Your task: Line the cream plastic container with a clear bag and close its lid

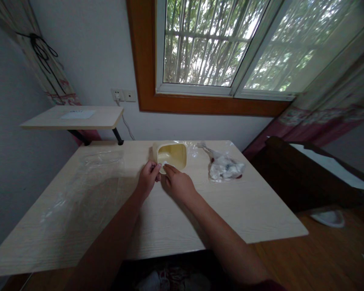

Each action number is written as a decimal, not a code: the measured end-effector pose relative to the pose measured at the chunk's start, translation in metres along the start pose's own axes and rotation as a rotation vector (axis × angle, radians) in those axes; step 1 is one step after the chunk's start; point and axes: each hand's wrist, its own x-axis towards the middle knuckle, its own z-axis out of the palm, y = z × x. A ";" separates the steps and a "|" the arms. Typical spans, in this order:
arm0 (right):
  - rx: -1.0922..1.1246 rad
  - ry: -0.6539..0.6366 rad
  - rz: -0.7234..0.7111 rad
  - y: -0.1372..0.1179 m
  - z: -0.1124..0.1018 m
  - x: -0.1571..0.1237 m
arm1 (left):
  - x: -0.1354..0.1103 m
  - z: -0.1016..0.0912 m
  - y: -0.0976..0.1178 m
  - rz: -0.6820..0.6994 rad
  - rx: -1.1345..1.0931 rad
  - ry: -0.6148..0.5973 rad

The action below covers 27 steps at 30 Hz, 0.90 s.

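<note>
The small white piece (163, 164) sits at the near left corner of the cream container (173, 155), just at its rim; what the piece is cannot be made out. The left hand (148, 176) has its fingers curled in, with thumb and fingertips closed on the white piece from the left; the right hand (177, 184) lies palm down, fingers drawn together and pointing at the same piece, fingertips touching or just beside it; whether the right hand actually grips the piece cannot be told. The two hands almost meet at the piece; both forearms run back over the table (230, 206) toward the near edge.

The container stands upright near the far edge of the table, mouth open toward the camera; its interior appears pale yellow. To the right of the container, apart from it, lies a knotted plastic bag (224, 167) with white and dark contents. To the left, a clear plastic sheet (87, 182) lies flat over the tabletop.

Beyond the table's far left corner, a small raised shelf (97, 118) on dark brackets carries a white sheet (78, 114); a wall socket (123, 95) is fitted above it. A barred window (200, 44) in an orange-brown frame fills the wall behind; dark wooden furniture (291, 173) stands at the right.
</note>
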 end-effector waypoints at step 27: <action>-0.020 -0.048 0.047 0.022 -0.007 -0.001 | 0.002 0.000 -0.007 0.022 0.027 -0.034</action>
